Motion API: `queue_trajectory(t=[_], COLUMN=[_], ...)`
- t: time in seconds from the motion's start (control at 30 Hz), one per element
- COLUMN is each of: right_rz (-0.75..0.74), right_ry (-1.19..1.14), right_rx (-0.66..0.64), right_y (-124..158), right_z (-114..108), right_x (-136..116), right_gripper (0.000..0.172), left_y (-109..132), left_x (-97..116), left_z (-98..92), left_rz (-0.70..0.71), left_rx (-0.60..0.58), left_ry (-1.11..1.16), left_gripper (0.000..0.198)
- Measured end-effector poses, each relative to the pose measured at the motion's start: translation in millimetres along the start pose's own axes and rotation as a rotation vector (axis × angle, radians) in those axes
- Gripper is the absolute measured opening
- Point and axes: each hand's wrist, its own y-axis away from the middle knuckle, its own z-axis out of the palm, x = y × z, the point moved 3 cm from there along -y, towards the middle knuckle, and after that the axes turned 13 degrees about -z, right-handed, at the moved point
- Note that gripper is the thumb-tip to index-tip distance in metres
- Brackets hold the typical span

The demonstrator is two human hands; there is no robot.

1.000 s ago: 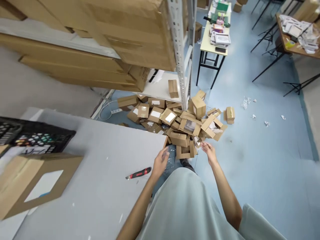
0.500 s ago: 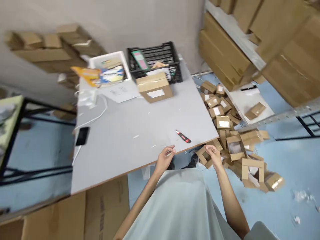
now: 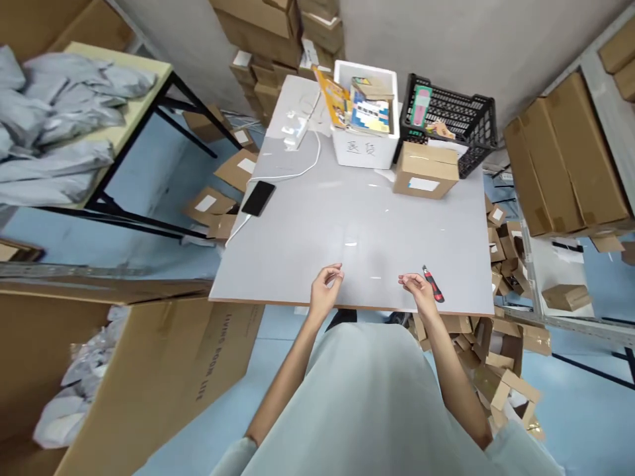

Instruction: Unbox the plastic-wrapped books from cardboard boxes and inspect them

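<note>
My left hand (image 3: 325, 291) and my right hand (image 3: 418, 289) hover over the near edge of a white table (image 3: 297, 251), about a forearm's width apart. Both have their fingers curled into a pinch. Faint glints between and above them suggest a clear plastic film (image 3: 370, 244) stretched from one hand to the other; its outline is hard to see. A red and black utility knife (image 3: 433, 284) lies on the table just right of my right hand. At the table's far side a closed cardboard box (image 3: 425, 170) with a white label rests.
A white foam box (image 3: 367, 145) of packets, a black crate (image 3: 454, 125), a phone (image 3: 258, 197) on a white cable. A large open carton (image 3: 149, 377) stands at my left. Several small cardboard boxes (image 3: 501, 330) litter the floor at right, below shelving. Grey bags (image 3: 54, 132) pile on a side table.
My view has swung left from the floor pile and shelving to face the white table. Both hands have come up over the table's near edge, still pinched.
</note>
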Motion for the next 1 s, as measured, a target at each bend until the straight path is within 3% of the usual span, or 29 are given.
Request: queue_trajectory(t=[0.13, 0.27, 0.4, 0.5, 0.63, 0.77, 0.87, 1.0], right_rz=[0.024, 0.036, 0.097, 0.11, 0.054, 0.041, 0.023, 0.006], right_ry=[0.052, 0.095, 0.131, 0.215, 0.378, 0.503, 0.6, 0.69], right_rx=[-0.095, -0.166, -0.237, -0.285, -0.339, -0.347, -0.338, -0.353], right_y=[-15, -30, -52, -76, -110, -135, -143, -143], right_z=[76, 135, 182, 216, 260, 289, 297, 298], right_x=[-8, -9, 12, 41, 85, 122, 140, 151], right_gripper=[0.046, 0.048, 0.049, 0.05, 0.044, 0.028, 0.018, 0.01], left_y=[-42, -98, -171, -233, -313, -370, -392, -400], left_x=[0, -2, 0, 5, 4, -9, -17, -17], left_z=[-63.1, -125.6, -185.0, -217.0, -238.6, -248.7, -252.1, -245.7], left_rz=[-0.009, -0.022, -0.024, -0.017, -0.032, -0.114, -0.113, -0.069], left_rx=[0.06, 0.157, 0.378, 0.484, 0.485, 0.419, 0.386, 0.414], left_ry=[0.023, -0.028, -0.188, -0.324, -0.445, -0.513, -0.546, -0.562], left_gripper=[0.018, 0.015, 0.04, 0.065, 0.086, 0.103, 0.102, 0.098])
